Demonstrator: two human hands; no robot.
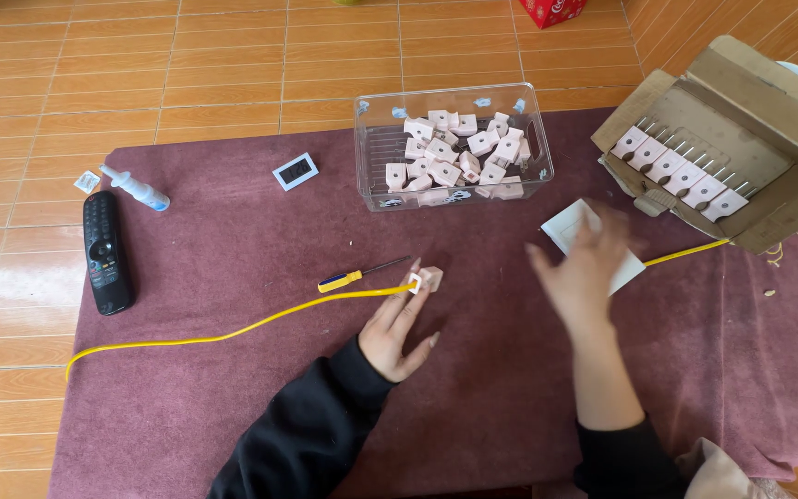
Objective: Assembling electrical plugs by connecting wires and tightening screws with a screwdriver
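At the near edge of the maroon mat we see two arms in black sleeves reaching up from the bottom. The left hand lies flat, palm down, fingers stretched long and loose, their tips pressing on a small pink plug piece where the yellow cable ends; nothing is gripped, it is only pinned down. The cable runs off to the left and curls towards the near-left edge of the mat. Just beyond it lies a small screwdriver with a yellow handle, close to the fingertips but not touched.

To the right, the right hand is blurred with motion, fingers spread open over a white square sheet; we cannot tell whether it is touching the sheet. More yellow cable shows on the far side of this hand, running right towards a cardboard box.

Further left we have a black remote control by the mat's edge, with a white spray bottle above it and a small white-framed display further in. Farther back stands a clear plastic bin heaped with pink plug pieces. At far right the cardboard box lies open, with a row of pink plugs lined up inside, prongs pointing away. Beyond is orange tiled floor.
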